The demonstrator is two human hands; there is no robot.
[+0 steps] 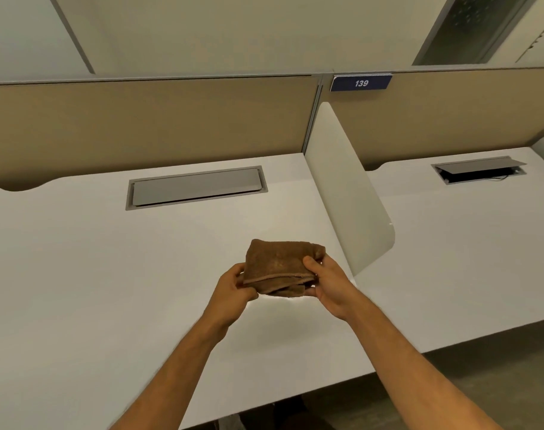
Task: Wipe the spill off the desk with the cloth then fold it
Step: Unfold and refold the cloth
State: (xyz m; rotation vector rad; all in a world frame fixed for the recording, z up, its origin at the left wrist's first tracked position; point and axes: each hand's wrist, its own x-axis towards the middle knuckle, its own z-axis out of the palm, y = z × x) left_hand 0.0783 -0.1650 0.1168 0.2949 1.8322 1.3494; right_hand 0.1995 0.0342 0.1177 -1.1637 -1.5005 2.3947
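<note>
Hands — left (233, 285), right (328, 282) | folded cloth (280, 265) gripped between | above desk (109, 274)

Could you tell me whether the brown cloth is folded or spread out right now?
Folded: the cloth is a compact layered bundle, stacked edges showing, held between both hands above the desk.

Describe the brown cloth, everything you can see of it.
The cloth is brown with a terry-like nap and a stitched hem along its near edge. It is folded into a compact, roughly square bundle of several layers, the lower ones showing under the hem. The left hand and right hand pinch its two sides and hold it above the white desk, near the divider; it does not appear to touch the surface.
</note>
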